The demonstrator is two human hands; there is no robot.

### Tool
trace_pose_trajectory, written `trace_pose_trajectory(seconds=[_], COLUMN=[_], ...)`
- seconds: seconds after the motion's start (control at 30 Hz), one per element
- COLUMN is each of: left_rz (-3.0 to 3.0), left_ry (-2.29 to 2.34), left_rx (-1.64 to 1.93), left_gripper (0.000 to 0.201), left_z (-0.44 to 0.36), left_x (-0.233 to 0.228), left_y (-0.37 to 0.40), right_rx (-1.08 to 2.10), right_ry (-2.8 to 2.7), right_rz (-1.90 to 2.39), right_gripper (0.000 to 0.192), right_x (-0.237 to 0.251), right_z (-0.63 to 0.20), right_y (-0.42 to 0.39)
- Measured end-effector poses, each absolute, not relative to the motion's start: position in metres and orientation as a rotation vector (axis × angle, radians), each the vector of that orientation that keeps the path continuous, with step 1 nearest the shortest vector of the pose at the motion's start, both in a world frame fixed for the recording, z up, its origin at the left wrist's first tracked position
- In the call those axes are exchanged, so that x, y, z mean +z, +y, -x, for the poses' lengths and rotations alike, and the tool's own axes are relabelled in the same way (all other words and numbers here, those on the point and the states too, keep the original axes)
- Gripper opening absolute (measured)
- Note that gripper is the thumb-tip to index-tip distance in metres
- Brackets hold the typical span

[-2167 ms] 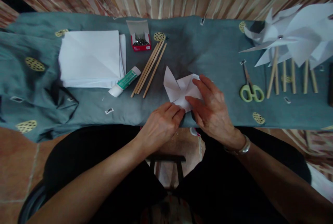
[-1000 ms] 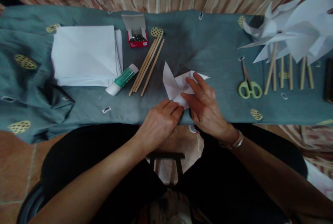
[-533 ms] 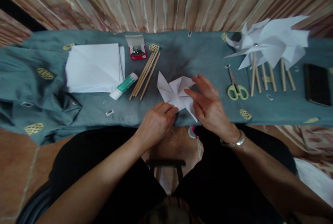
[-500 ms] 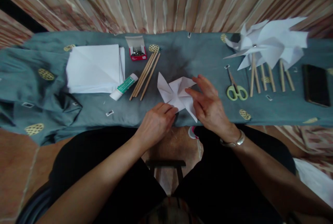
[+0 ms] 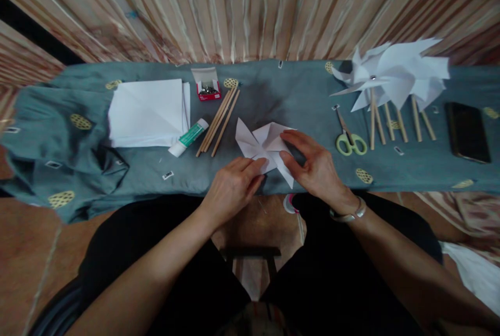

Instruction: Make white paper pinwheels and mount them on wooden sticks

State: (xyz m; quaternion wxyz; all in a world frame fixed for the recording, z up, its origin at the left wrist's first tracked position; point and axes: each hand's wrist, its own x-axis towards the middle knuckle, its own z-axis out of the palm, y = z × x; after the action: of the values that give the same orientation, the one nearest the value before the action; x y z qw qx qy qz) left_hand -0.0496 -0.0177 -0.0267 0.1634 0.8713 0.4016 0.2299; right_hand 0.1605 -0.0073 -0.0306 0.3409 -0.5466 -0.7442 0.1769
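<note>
A white paper pinwheel [image 5: 269,146] with folded, pointed blades lies on the cloth in front of me, with no stick on it. My left hand [image 5: 236,182] pinches its lower left edge, thumb on top and the other fingers curled below. On the opposite side, my right hand [image 5: 316,169] rests its fingertips on the right blade. Thumb and index finger are spread apart there, with paper showing between them. Left of the pinwheel lie several thin wooden sticks [image 5: 219,120] and a green and white glue stick [image 5: 188,138].
A stack of white paper [image 5: 146,112] lies at the left, near an open red box of small metal pins [image 5: 209,90]. To the right are green-handled scissors [image 5: 350,143], several finished pinwheels [image 5: 402,75] on sticks and a dark phone [image 5: 467,132]. A curtain [image 5: 250,8] hangs behind the table.
My right hand's fingers have come down and inward onto the right blade. My left hand keeps its pinch on the lower edge. The camera view has shifted slightly.
</note>
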Motion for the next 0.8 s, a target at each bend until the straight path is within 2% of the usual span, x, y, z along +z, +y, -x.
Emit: trace_pose_trajectory(seconds=[0.17, 0.3, 0.47, 0.63, 0.8], left_rz=[-2.489, -2.479, -2.452, -2.475, -2.438], left_ry=[1.197, 1.243, 1.136, 1.043, 1.13], left_rx=[0.797, 0.843, 0.81, 0.696, 0.579], left_gripper=[0.025, 0.024, 0.02, 0.029, 0.016], left_z=[0.057, 0.063, 0.059, 0.046, 0.039], left_x=[-0.023, -0.026, -0.026, -0.028, -0.033], left_y=[-0.01, -0.005, -0.01, -0.018, -0.015], right_rx=[0.609, 0.624, 0.61, 0.625, 0.624], right_ry=[-1.82, -1.817, -1.916, -1.974, -2.022], right_rz=[1.538, 1.535, 1.434, 1.372, 1.344], right_gripper=[0.045, 0.042, 0.036, 0.031, 0.031], right_x=[-0.03, -0.031, -0.028, -0.02, -0.015], right_z=[-0.158, -0.158, -0.168, -0.174, -0.176], right_y=[-0.005, -0.004, -0.003, -0.005, -0.008])
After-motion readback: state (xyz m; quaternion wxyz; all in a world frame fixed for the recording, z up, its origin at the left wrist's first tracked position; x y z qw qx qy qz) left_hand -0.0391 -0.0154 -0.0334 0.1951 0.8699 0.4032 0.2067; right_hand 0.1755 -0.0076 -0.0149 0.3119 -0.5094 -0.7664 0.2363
